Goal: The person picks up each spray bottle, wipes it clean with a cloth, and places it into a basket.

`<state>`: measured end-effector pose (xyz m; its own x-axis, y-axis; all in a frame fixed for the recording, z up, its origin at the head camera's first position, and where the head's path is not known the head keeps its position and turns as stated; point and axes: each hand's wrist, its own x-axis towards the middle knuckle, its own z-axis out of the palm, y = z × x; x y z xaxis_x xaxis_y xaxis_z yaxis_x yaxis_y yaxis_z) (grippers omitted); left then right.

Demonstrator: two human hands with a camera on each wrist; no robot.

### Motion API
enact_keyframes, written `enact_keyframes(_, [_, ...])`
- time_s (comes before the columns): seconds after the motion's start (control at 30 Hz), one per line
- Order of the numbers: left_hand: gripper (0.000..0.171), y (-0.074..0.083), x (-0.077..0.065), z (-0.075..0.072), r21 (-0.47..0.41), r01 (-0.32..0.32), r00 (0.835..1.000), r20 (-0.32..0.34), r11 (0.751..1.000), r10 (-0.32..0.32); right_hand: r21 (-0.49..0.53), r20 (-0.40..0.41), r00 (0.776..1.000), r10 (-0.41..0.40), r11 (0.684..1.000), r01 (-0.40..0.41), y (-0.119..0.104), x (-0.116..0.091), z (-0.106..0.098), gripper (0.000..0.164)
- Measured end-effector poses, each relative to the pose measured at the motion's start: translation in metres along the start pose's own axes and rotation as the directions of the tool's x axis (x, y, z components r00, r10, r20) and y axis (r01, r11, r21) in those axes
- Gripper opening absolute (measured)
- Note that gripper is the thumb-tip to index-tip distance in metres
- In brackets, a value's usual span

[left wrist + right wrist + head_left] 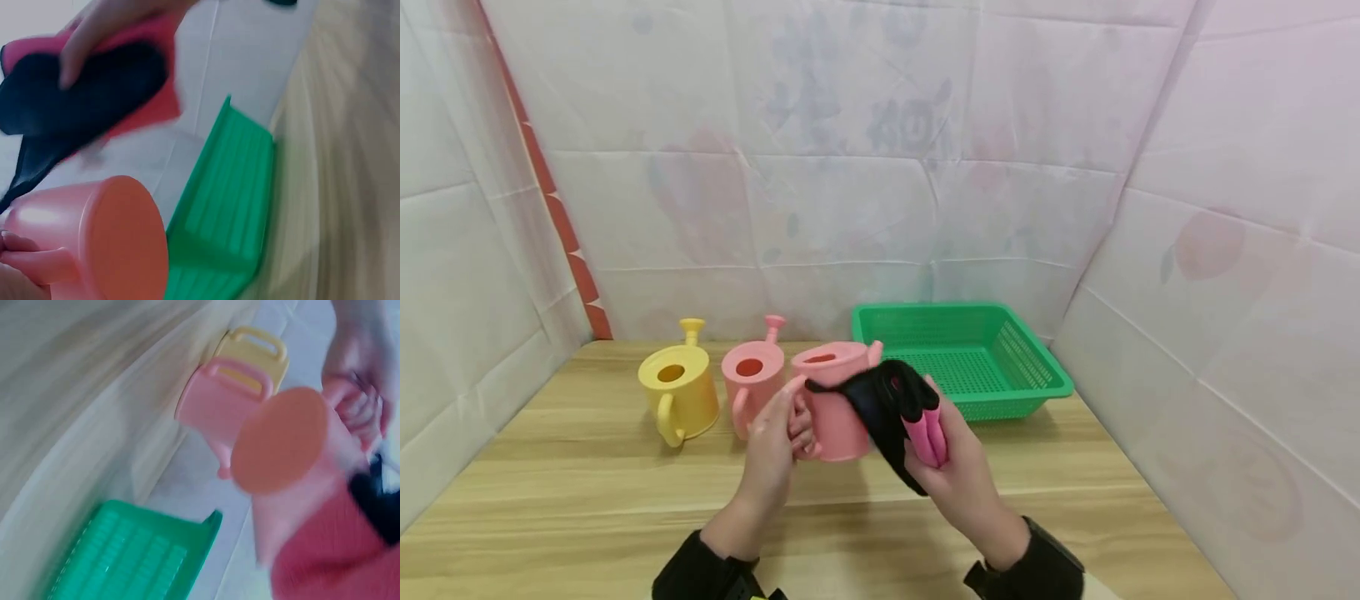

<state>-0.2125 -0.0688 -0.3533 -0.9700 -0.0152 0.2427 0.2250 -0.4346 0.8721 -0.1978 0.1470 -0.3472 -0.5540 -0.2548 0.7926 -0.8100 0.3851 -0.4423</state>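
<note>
My left hand [772, 442] grips the handle of a pink watering can [837, 429], raised off the table with its base showing in the right wrist view. My right hand [961, 467] holds a folded black-and-pink cloth item [880, 407] against the can's side; its exact kind cannot be told. A thin black end of the cloth reaches over to my left thumb. Part of the can and its spout are hidden behind the cloth. To the left stand a second pink watering can [752, 371] and a yellow watering can [688, 392], both upright.
A green plastic basket [1063, 385] sits at the back right of the wooden table [587, 508], behind the cloth and my right hand. Pale sheet walls [835, 208] close off the back and both sides.
</note>
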Motion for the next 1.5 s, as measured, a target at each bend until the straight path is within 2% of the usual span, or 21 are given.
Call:
enact_keyframes(0.1, [0.036, -0.002, -0.006, 0.011, -0.028, 0.051, 0.998, 0.049, 0.998, -0.050, -0.017, -0.113, 0.981, -0.159, 0.987, 0.158, 0.002, 0.007, 0.016, 0.066])
enact_keyframes(0.2, [0.034, -0.004, -0.010, 0.018, -0.044, 0.075, 0.995, 0.075, 0.996, -0.072, -0.149, -0.098, 0.957, -0.272, 0.955, 0.257, 0.004, 0.008, 0.030, 0.062])
enact_keyframes(0.23, [0.033, -0.005, -0.011, 0.020, -0.046, 0.077, 0.995, 0.073, 0.996, -0.073, -0.215, -0.080, 0.947, -0.311, 0.933, 0.288, 0.005, 0.007, 0.033, 0.063])
enact_keyframes(0.3, [0.034, -0.006, -0.012, 0.021, -0.043, 0.073, 0.996, 0.060, 0.996, -0.071, -0.361, -0.025, 0.927, -0.374, 0.868, 0.340, 0.005, 0.004, 0.038, 0.065])
enact_keyframes(0.43, [0.038, -0.006, -0.012, 0.019, -0.037, 0.085, 0.996, 0.016, 0.996, -0.085, -0.525, 0.080, 0.896, -0.438, 0.745, 0.411, 0.000, -0.003, 0.042, 0.053])
enact_keyframes(0.5, [0.039, -0.006, -0.012, 0.018, -0.045, 0.091, 0.996, 0.016, 0.995, -0.091, -0.571, 0.109, 0.889, -0.445, 0.704, 0.423, -0.002, -0.004, 0.042, 0.048])
enact_keyframes(0.57, [0.039, -0.007, -0.012, 0.019, -0.047, 0.097, 0.995, 0.001, 0.994, -0.097, -0.601, 0.114, 0.886, -0.450, 0.679, 0.422, -0.002, -0.001, 0.042, 0.045])
enact_keyframes(0.63, [0.039, -0.008, -0.014, 0.021, -0.030, 0.110, 0.994, 0.005, 0.993, -0.110, -0.616, 0.099, 0.890, -0.444, 0.675, 0.406, -0.001, 0.004, 0.041, 0.046])
enact_keyframes(0.7, [0.040, -0.010, -0.015, 0.023, -0.028, 0.133, 0.991, 0.025, 0.991, -0.132, -0.613, 0.079, 0.906, -0.416, 0.696, 0.373, 0.002, 0.012, 0.039, 0.050])
enact_keyframes(0.77, [0.042, -0.012, -0.017, 0.026, -0.025, 0.156, 0.986, 0.063, 0.988, -0.154, -0.587, 0.044, 0.936, -0.350, 0.749, 0.308, 0.005, 0.020, 0.034, 0.054])
enact_keyframes(0.87, [0.043, -0.015, -0.020, 0.028, -0.035, 0.177, 0.978, 0.115, 0.983, -0.172, -0.506, -0.006, 0.981, -0.193, 0.847, 0.164, 0.010, 0.029, 0.026, 0.065])
enact_keyframes(0.93, [0.043, -0.016, -0.021, 0.028, -0.027, 0.179, 0.977, 0.121, 0.983, -0.175, -0.441, -0.025, 0.993, -0.114, 0.893, 0.091, 0.013, 0.032, 0.023, 0.069])
enact_keyframes(1.03, [0.045, -0.015, -0.020, 0.027, -0.005, 0.181, 0.978, 0.106, 0.983, -0.180, -0.378, -0.008, 0.996, -0.094, 0.922, 0.084, 0.017, 0.030, 0.022, 0.070])
enact_keyframes(1.13, [0.044, -0.013, -0.018, 0.026, -0.027, 0.195, 0.978, 0.076, 0.981, -0.192, -0.379, 0.019, 0.986, -0.168, 0.911, 0.163, 0.018, 0.022, 0.025, 0.064])
enact_keyframes(1.27, [0.040, -0.011, -0.014, 0.023, -0.067, 0.194, 0.981, 0.025, 0.979, -0.193, -0.469, 0.050, 0.957, -0.285, 0.840, 0.274, 0.014, 0.010, 0.034, 0.056])
enact_keyframes(1.37, [0.038, -0.007, -0.011, 0.021, -0.056, 0.159, 0.987, 0.003, 0.986, -0.159, -0.529, 0.075, 0.933, -0.353, 0.779, 0.337, 0.009, 0.000, 0.040, 0.049])
enact_keyframes(1.5, [0.041, -0.002, -0.007, 0.018, -0.056, 0.092, 0.996, -0.016, 0.994, -0.093, -0.537, 0.092, 0.909, -0.406, 0.749, 0.389, 0.004, -0.008, 0.045, 0.045])
